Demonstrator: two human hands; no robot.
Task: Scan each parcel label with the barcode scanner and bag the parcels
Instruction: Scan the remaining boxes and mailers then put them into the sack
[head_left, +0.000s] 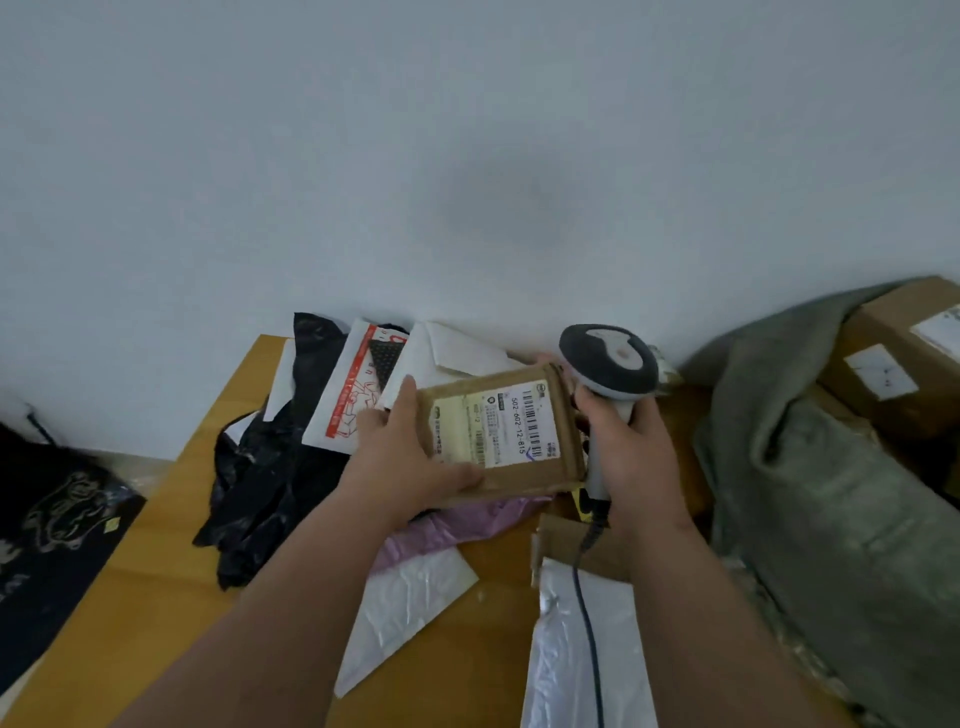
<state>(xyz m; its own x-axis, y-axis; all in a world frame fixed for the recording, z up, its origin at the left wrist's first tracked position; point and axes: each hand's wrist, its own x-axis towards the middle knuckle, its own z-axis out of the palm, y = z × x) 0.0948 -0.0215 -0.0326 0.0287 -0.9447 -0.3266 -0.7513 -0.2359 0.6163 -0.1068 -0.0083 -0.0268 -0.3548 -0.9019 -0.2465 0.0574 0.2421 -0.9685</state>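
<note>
Just right of centre in the frame, the left hand (410, 457) holds a flat brown cardboard parcel (504, 431) by its left edge, thumb curled over the front and fingers behind, with the white printed label (511, 426) facing the camera. The right hand (631, 452) is wrapped around the grey handle of the barcode scanner (608, 364), whose dark rounded head sits at the parcel's upper right corner, just beside it.

The main risk, as I judge it, is a missed read: the scanner head seems to look past the top of the parcel rather than at the barcode, and the label's surface looks slightly glossy, so glare or a skewed angle could spoil the scan. The one-edge grip on smooth cardboard could also let the parcel tip or slide. The black cable (584, 623) trails down over a silvery bubble mailer (582, 649) and could drag it across the surface.

The yellow wooden surface (156, 597) carries soft, crinkled things: black plastic bags (270, 478) at centre left, a white mailer with red print (348, 400), a pink poly bag (441, 525) under the parcel. At right, a coarse grey-green sack (831, 493) slumps against rigid cardboard boxes (893, 353); it seems the likely bag for scanned parcels.
</note>
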